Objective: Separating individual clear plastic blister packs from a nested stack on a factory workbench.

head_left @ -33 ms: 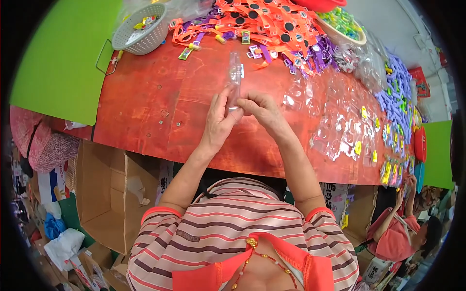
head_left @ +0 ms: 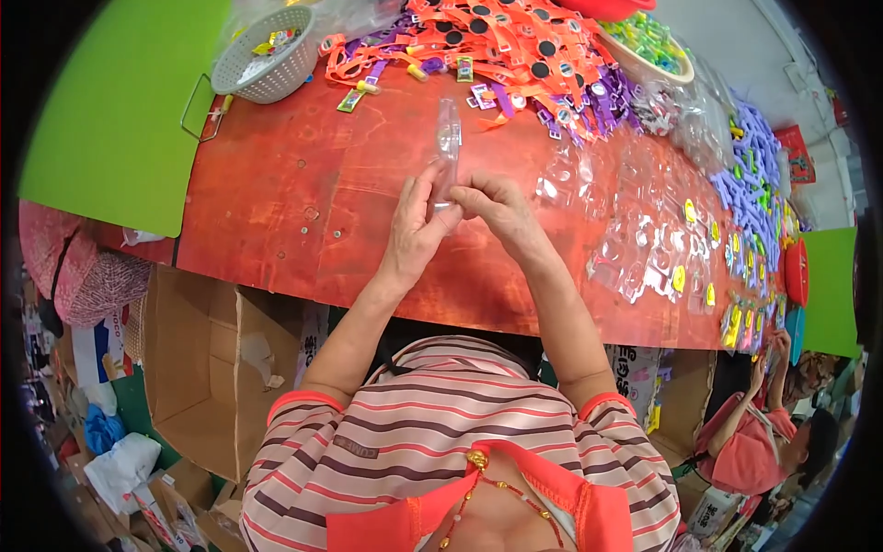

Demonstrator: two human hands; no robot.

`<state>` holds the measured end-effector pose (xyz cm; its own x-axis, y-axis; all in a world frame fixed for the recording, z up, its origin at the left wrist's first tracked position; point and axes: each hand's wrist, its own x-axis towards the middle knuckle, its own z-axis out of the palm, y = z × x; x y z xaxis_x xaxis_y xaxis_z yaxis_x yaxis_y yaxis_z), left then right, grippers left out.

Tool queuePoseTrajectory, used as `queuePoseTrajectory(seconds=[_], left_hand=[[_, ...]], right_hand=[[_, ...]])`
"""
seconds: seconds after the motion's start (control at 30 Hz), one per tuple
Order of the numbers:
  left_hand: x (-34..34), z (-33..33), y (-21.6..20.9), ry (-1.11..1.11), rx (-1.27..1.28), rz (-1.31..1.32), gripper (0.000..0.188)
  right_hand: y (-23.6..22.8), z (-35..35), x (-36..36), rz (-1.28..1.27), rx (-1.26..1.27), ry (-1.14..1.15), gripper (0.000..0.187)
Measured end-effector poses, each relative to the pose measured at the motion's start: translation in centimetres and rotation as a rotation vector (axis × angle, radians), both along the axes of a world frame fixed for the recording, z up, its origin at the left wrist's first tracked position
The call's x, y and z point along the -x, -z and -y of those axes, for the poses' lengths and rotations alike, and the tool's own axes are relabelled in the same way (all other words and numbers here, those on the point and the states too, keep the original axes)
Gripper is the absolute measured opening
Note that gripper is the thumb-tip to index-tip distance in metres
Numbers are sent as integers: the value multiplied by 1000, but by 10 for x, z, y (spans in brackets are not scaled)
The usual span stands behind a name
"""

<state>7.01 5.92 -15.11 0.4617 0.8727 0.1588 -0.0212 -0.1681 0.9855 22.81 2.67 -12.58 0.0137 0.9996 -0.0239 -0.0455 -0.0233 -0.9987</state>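
Above the red tabletop, I hold a stack of clear moulded plastic blister shells seen nearly edge-on, its long end pointing away from me. My left hand grips its near end from the left, thumb and fingers closed on it. From the right, my right hand pinches the same near end between thumb and curled fingers. More clear blister shells lie in rows to the right, and a few hold small yellow pieces. How many shells are in my hands I cannot make out.
Orange straps with black discs and purple straps heap at the far side. A grey basket stands far left by a green board. Lilac pieces pile right. An open carton sits below; a co-worker is at right.
The plastic shells have tilted very slightly in my hands; a small white patch beside them no longer shows. My hands stay in the same place.
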Motion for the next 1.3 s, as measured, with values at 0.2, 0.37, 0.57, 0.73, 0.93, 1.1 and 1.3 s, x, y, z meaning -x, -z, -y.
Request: queuePoseTrajectory(seconds=[0.2, 0.37, 0.57, 0.73, 0.93, 1.1, 1.3], left_hand=[[-1, 3, -2, 179, 155, 167, 54], [-1, 5, 2, 211, 251, 168, 52], [-3, 14, 2, 189, 275, 213, 49], [-10, 17, 6, -9, -159, 34, 42], [-6, 17, -1, 74, 66, 88, 34], [14, -2, 31, -80, 648, 695, 29], [134, -76, 54, -250, 569, 755, 34]], right_hand=[[10, 15, -8, -190, -53, -20, 19], [6, 27, 1, -188, -62, 32, 20], [9, 31, 2, -81, -88, 71, 22], [7, 31, 15, 402, -231, 201, 19], [18, 44, 22, -202, -102, 329, 15], [29, 45, -19, -765, -25, 406, 17], [-14, 79, -91, -696, -147, 790, 12]])
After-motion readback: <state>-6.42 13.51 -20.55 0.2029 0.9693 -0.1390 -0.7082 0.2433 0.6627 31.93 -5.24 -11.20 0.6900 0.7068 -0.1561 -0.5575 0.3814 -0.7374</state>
